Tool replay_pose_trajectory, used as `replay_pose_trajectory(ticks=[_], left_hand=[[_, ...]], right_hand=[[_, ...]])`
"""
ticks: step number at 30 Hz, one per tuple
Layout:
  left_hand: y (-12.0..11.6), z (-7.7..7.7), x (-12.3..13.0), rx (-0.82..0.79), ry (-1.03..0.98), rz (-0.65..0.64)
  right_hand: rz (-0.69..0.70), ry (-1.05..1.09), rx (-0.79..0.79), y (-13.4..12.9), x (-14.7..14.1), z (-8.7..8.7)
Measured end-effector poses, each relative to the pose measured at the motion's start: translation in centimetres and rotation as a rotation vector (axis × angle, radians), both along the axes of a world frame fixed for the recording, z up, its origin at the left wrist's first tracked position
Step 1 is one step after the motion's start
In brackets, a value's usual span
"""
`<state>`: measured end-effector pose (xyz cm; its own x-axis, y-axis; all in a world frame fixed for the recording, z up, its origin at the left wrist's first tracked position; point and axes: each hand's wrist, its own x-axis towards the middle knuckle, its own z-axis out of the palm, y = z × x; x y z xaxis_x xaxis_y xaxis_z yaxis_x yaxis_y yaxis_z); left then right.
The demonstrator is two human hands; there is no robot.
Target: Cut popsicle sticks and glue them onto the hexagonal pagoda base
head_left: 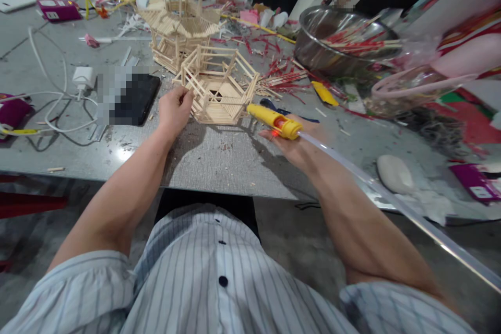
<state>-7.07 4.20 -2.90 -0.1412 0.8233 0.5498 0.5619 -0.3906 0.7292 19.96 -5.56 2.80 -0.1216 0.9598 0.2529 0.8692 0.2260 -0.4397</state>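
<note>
My right hand [299, 146] is wrapped round a yellow hot glue gun [276, 121], with a long clear glue stick [364, 180] running out of its back toward the lower right. The gun's nozzle points left at a hexagonal frame of wooden sticks [223, 109] on the table. My left hand [176, 107] is closed at the frame's left side, fingers pinched on one of its sticks. Behind the frame rises a taller stick pagoda [180, 21] with tiered roofs. A red light glows under the gun, beside my right fingers.
A dark phone [136, 99] and a white charger [84, 78] with looped cable lie at left. At right are a steel bowl [332, 36] of sticks, a pink-rimmed basket [410, 91] and a white mouse-shaped object [394, 173]. Red-wrapped sticks [284, 78] and scraps litter the grey table [223, 159].
</note>
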Motion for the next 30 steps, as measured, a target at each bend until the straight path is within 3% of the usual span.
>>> replay_pose_trajectory(ticks=[4, 12, 18, 30], left_hand=[[0.0, 0.1, 0.0, -0.007, -0.001, 0.001], [0.1, 0.0, 0.0, -0.012, 0.006, 0.004], [0.0, 0.0, 0.0, -0.007, 0.007, 0.005], [0.0, 0.1, 0.1, -0.026, 0.001, 0.005]], right_hand=[[-0.085, -0.022, 0.046, -0.1, 0.0, -0.2], [-0.081, -0.034, 0.039, 0.2, 0.5, -1.6], [-0.066, -0.030, 0.029, 0.1, 0.4, -1.0], [-0.009, -0.062, 0.221, 0.9, 0.9, -2.5]])
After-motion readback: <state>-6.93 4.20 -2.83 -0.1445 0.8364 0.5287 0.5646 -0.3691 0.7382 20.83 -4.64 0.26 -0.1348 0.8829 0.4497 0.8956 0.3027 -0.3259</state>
